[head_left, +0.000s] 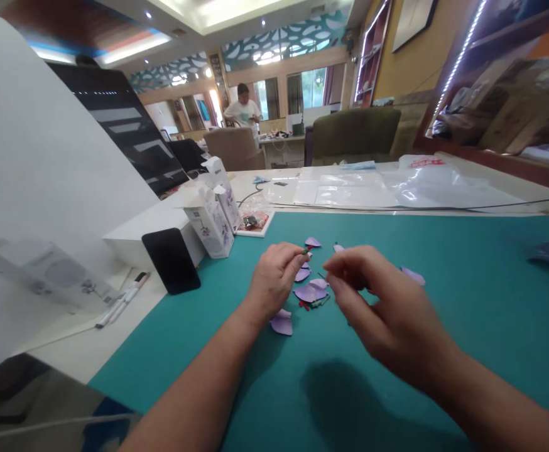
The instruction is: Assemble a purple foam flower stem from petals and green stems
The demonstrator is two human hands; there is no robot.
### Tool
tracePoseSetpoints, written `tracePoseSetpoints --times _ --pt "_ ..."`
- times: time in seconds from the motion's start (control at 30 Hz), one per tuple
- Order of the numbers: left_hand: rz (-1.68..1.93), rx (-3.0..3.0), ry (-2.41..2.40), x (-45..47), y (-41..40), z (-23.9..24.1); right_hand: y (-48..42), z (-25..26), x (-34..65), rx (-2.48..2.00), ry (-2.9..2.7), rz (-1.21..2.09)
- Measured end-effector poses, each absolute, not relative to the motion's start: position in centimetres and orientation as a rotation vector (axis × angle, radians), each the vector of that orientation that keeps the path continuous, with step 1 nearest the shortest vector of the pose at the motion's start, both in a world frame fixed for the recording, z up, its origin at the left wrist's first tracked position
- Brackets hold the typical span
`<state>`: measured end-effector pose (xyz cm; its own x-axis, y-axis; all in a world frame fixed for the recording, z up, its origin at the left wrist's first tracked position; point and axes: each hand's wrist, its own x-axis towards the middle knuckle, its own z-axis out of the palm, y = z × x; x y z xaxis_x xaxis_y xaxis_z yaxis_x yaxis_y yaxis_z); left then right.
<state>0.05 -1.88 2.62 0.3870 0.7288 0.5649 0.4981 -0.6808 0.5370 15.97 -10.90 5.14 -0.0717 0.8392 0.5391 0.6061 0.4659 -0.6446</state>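
Observation:
My left hand [277, 276] is pinched shut on a small green and red stem piece [305, 251] above the teal mat [467, 301]. My right hand [378, 301] hovers just to its right, fingers curled in a pinch; what it holds is too small to name. Several purple paper petals [310, 292] lie on the mat between and below the hands, one [281, 324] near my left wrist and one [413, 275] beyond my right hand.
A black phone [171, 260] leans against a white box [147, 235]. Small flower-printed cartons [213, 216] stand at the mat's far left corner. Pens [124, 298] lie at left. Clear plastic sheets [397, 185] cover the far table. A person stands far back.

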Motion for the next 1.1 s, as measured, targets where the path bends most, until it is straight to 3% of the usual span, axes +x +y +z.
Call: tracePoseSetpoints --times 0.13,0.23,0.37,0.53,0.67,1.1 --pt "1.333 2.124 0.93 0.4 -4.4 5.2 -8.0 3.2 14.5 -1.22 -1.807 0.89" --pt "1.229 2.003 0.793 1.1 -6.7 6.4 -8.6 1.7 13.0 -1.07 -1.85 1.126" --pt "1.154 2.011 0.793 -0.4 -7.3 6.2 -9.8 1.2 12.2 -1.044 -1.828 1.179" --pt "1.779 1.685 1.737 -9.3 -2.6 2.3 -9.7 1.2 12.2 -1.079 -1.719 1.276" --pt "1.697 1.385 2.3 -15.5 1.1 -0.8 -9.8 1.1 12.0 -1.048 -1.668 1.305" --pt "1.633 1.167 2.481 -15.3 4.1 -1.8 -9.7 0.7 12.3 -1.064 -1.653 1.323"
